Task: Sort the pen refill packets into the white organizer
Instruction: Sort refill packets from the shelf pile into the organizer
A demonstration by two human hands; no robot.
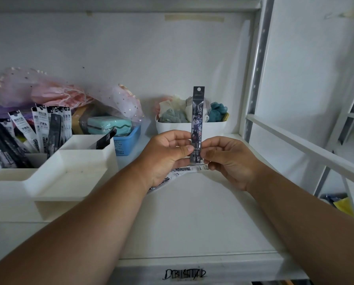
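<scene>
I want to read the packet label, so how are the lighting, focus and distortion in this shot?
Head view: dim, flat, bluish light with soft shadows; the dark packet held upright by the left hand and right hand is fairly sharp, though its small print is unreadable; wide-angle distortion bends the shelf frame.

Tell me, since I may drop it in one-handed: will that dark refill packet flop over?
Probably not: the dark packet stands upright above both hands, pinched only near its bottom. It looks thin and light. Its glossy wrapper may slip.
</scene>
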